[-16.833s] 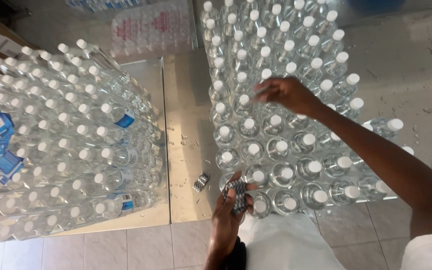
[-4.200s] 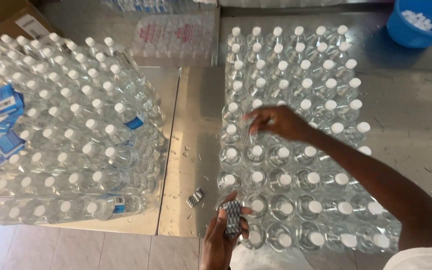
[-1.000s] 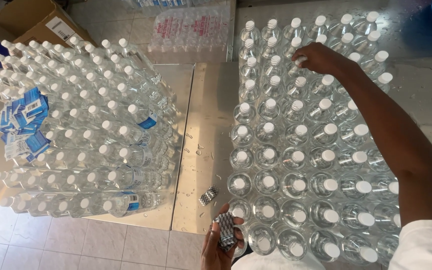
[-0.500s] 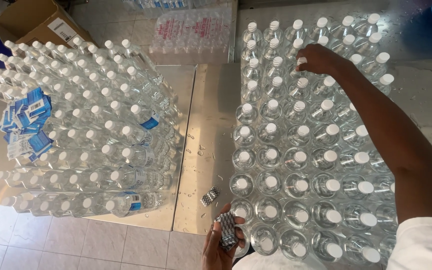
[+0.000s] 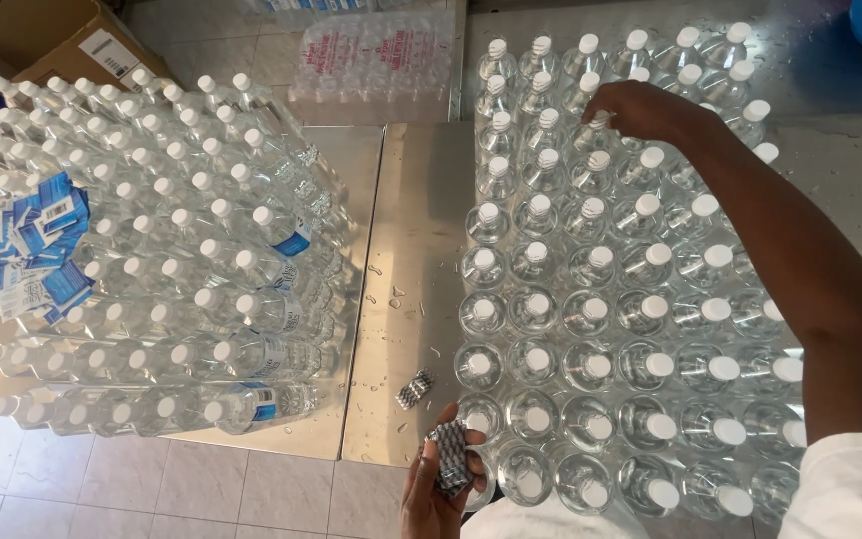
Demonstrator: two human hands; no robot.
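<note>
Fingers of the right hand (image 5: 641,108) pinch shut on the ribbed white cap (image 5: 599,122) of a clear plastic bottle (image 5: 591,140) standing upright among rows of like bottles on the wet steel table (image 5: 411,250). Near the body, the left hand (image 5: 441,479) curls closed round a stack of grey, patterned seal sleeves (image 5: 449,457); a smaller bundle (image 5: 415,388) of them lies flat on the steel just beyond that hand. Well left of both hands, more capped bottles lie heaped on their sides, with blue paper labels (image 5: 37,245) on that heap's far edge
</note>
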